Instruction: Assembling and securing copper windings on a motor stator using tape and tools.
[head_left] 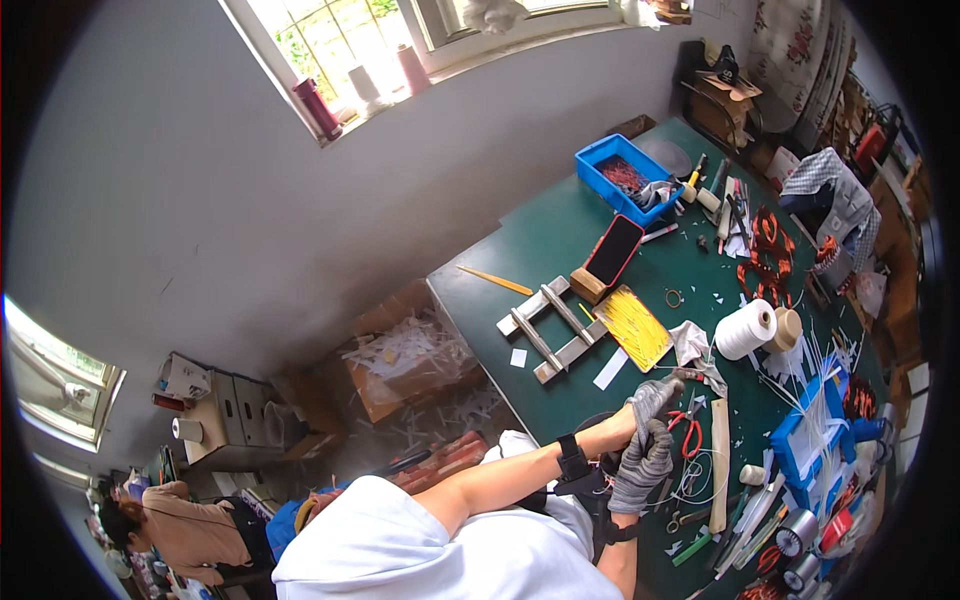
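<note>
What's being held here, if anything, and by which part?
Cannot be told: the gloved left hand and right hand are close together, any grip too small to make out.

The left grip (654, 400) and the right grip (642, 468) hide their palms; whether either holds anything cannot be told. A white garment (400, 550) covers part of the counter's (555, 240) near edge. Reddish pieces (624, 176) by its far edge are too small to identify. The upper border cuts the window (335, 45).
</note>
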